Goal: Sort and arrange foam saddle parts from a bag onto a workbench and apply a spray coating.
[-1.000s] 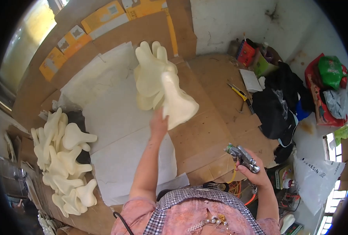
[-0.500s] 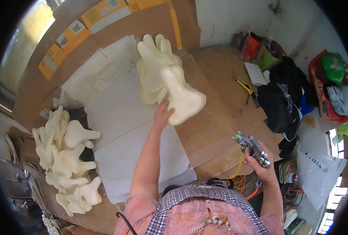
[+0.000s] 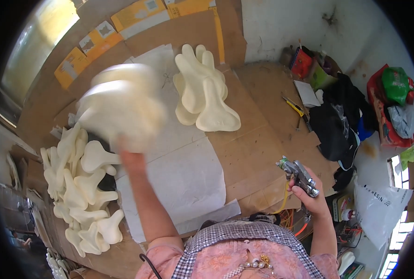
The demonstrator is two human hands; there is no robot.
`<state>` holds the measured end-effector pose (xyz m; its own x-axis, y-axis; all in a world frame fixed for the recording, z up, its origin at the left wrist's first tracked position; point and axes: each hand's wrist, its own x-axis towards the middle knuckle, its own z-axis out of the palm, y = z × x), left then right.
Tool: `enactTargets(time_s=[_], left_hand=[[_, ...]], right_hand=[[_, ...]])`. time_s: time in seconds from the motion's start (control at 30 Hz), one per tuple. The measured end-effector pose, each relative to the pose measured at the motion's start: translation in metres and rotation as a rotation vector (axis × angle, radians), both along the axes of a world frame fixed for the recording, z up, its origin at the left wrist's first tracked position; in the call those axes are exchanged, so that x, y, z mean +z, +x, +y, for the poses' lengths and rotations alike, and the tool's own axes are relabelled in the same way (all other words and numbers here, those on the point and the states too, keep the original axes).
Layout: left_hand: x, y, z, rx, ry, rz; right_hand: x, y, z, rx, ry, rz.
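Observation:
My left hand (image 3: 131, 149), smeared by motion, holds a cream bicycle saddle pad (image 3: 121, 104) by its near edge, over the far left part of the white paper (image 3: 179, 179). The pad is too blurred for its outline to be read. At the right, my right hand (image 3: 309, 188) is wrapped round the handle of a metal spray gun (image 3: 297, 174), whose nozzle points left. Several more cream saddle pads (image 3: 216, 109) lie stacked at the far middle of the table. A larger heap of saddle pads (image 3: 88, 188) lies along the left side.
Brown cardboard (image 3: 253, 135) covers the table beside the paper. A yellow utility knife (image 3: 294, 107) lies at the far right near dark cloth (image 3: 330, 125) and a white pad (image 3: 305, 93). A yellow hose (image 3: 282, 200) hangs from the spray gun. A clear plastic bag (image 3: 383, 209) hangs at right.
My left hand has gone from the far-middle stack leftward over the paper, taking a saddle pad with it. The stack there is lower. My right hand keeps the spray gun in nearly the same place.

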<state>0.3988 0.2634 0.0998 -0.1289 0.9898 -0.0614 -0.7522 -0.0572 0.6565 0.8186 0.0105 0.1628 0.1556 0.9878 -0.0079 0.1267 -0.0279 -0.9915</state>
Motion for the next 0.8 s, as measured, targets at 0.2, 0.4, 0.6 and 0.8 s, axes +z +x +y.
enactTargets(time_s=[0.2,0.4,0.6,0.8], left_hand=[[-0.064,0.079,0.055,-0.058,0.047,0.840],[-0.142,0.190,0.102,0.075,0.420,1.635],[-0.132,0.185,0.117,-0.055,0.337,1.732],[-0.106,0.157,0.066,-0.127,0.150,1.482]], right_hand=[[-0.001,-0.006,0.001,0.047,-0.071,-0.013],[-0.009,-0.008,0.000,-0.015,-0.114,0.058],[0.024,-0.017,0.013,-0.266,0.042,0.129],[0.038,-0.013,0.018,-0.179,0.113,0.077]])
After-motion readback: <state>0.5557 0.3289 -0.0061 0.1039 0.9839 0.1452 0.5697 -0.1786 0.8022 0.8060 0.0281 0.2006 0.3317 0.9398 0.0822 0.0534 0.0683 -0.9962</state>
